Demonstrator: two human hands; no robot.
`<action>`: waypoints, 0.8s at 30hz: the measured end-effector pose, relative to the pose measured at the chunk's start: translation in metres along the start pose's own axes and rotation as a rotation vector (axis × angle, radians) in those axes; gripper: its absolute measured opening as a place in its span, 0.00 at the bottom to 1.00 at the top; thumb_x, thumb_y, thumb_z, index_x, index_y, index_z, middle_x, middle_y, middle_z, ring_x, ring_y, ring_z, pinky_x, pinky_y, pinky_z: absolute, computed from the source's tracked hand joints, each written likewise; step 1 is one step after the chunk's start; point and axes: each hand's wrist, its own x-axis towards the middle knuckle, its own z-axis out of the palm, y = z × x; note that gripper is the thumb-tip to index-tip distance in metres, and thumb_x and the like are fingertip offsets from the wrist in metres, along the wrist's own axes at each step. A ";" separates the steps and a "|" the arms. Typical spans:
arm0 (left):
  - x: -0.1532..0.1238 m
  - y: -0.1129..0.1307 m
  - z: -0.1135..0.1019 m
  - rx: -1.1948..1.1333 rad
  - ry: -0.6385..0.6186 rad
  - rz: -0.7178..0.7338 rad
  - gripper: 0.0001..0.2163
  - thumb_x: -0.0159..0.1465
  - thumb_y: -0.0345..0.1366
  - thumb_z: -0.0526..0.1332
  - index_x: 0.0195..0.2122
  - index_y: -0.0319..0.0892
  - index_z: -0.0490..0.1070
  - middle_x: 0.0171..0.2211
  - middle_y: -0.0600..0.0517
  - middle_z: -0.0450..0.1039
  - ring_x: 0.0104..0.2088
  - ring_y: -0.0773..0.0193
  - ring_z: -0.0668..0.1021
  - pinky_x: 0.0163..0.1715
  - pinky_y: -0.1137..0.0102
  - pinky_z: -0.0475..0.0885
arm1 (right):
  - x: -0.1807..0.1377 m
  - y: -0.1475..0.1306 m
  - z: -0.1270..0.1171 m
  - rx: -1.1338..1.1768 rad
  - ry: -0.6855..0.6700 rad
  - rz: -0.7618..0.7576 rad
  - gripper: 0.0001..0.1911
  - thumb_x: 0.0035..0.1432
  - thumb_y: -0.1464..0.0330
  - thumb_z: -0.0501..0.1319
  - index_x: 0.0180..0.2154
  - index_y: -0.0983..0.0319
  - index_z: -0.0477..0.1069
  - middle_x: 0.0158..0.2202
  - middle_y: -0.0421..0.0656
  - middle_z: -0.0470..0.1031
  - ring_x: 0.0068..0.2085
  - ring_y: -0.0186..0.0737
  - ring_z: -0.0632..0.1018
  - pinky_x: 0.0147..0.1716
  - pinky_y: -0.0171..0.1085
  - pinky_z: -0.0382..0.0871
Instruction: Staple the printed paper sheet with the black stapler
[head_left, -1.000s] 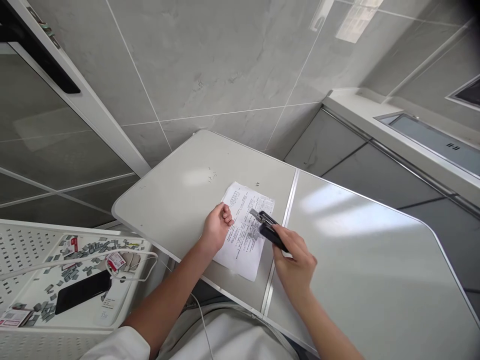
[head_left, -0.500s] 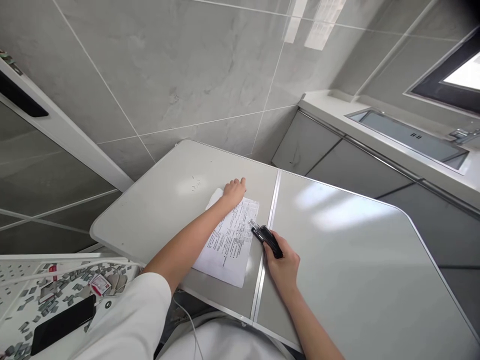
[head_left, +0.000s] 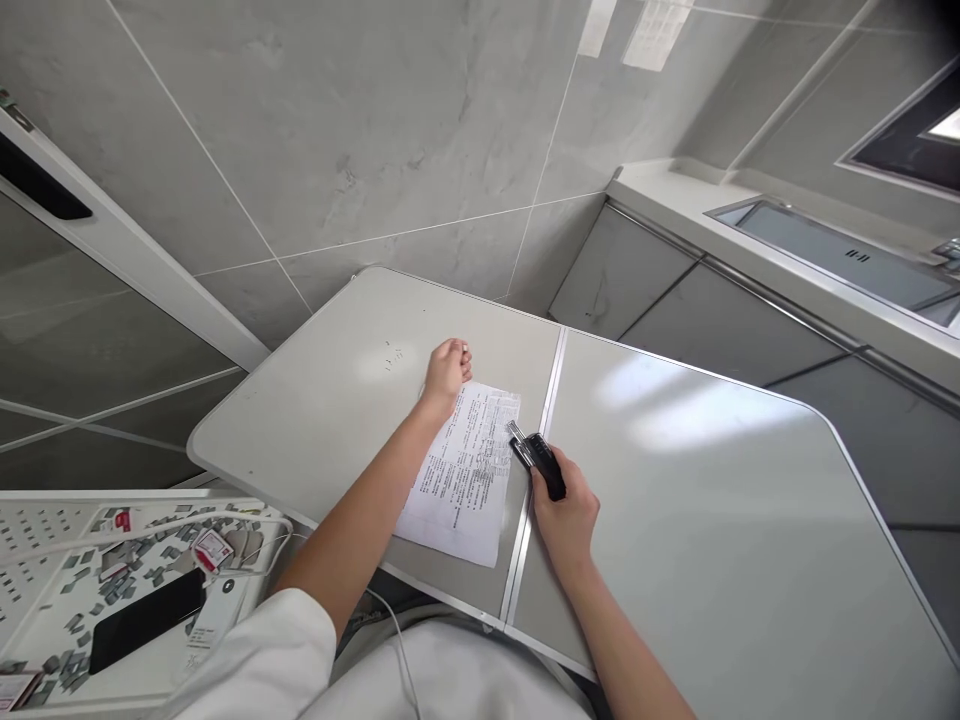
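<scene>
My right hand (head_left: pixel 568 515) grips a black stapler (head_left: pixel 548 467) by its rear body. Its metal front end points up and left, over the right edge of a printed paper sheet (head_left: pixel 455 530) lying on the table. The stapler's jaws stand apart at the front. My left hand (head_left: pixel 448 376) is closed, fingers curled, at the sheet's upper left corner, which it hides. A tiny pale spot shows at its fingertips; I cannot make out what it is.
Small dark bits (head_left: pixel 393 356) lie scattered on the folding table (head_left: pixel 712 560), left of my left hand. A metal seam (head_left: pixel 534 480) crosses the tabletop. At lower left, a white rack (head_left: pixel 45 545) holds a phone (head_left: pixel 148 618) and a red-white box (head_left: pixel 212 549).
My left hand has shifted a little left and its fingers have curled in more tightly. My right hand still holds the stapler near the sheet's edge. The view has shifted slightly.
</scene>
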 end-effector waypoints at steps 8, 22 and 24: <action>-0.052 0.031 -0.052 -0.528 -0.054 -0.336 0.05 0.66 0.28 0.60 0.32 0.37 0.70 0.29 0.51 0.69 0.26 0.70 0.72 0.27 0.73 0.70 | -0.013 -0.009 -0.006 -0.079 0.274 -0.337 0.19 0.63 0.68 0.67 0.55 0.57 0.73 0.53 0.54 0.76 0.56 0.57 0.77 0.53 0.58 0.76; -0.174 0.009 -0.110 -0.121 -0.233 -0.300 0.13 0.70 0.47 0.61 0.38 0.42 0.66 0.25 0.59 0.52 0.22 0.73 0.54 0.22 0.77 0.51 | -0.035 -0.037 0.058 0.030 -0.397 -0.412 0.18 0.72 0.61 0.58 0.57 0.59 0.77 0.62 0.51 0.76 0.67 0.56 0.71 0.63 0.59 0.70; -0.183 0.012 -0.119 -0.106 -0.212 -0.300 0.12 0.70 0.45 0.60 0.38 0.42 0.66 0.26 0.58 0.54 0.23 0.73 0.57 0.23 0.76 0.53 | -0.034 -0.037 0.055 0.058 -0.374 -0.406 0.16 0.72 0.61 0.57 0.52 0.59 0.80 0.57 0.50 0.79 0.62 0.54 0.75 0.60 0.56 0.72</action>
